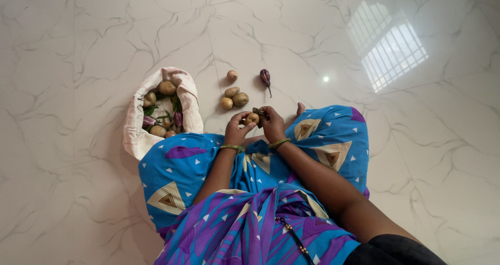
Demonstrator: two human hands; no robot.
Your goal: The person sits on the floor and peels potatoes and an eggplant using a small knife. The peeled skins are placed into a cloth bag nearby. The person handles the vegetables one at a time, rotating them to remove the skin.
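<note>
floor: glossy white marble floor (364,155), loads of open room far and right
left hand (237,131): fingers curled round small brown potato (252,118)
right hand (272,124): grip pinching the potato's right side

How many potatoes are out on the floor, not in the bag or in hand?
3: one alone farthest from the person, two close together nearer the hands. A fourth roundish thing beside them may also be one.
</note>
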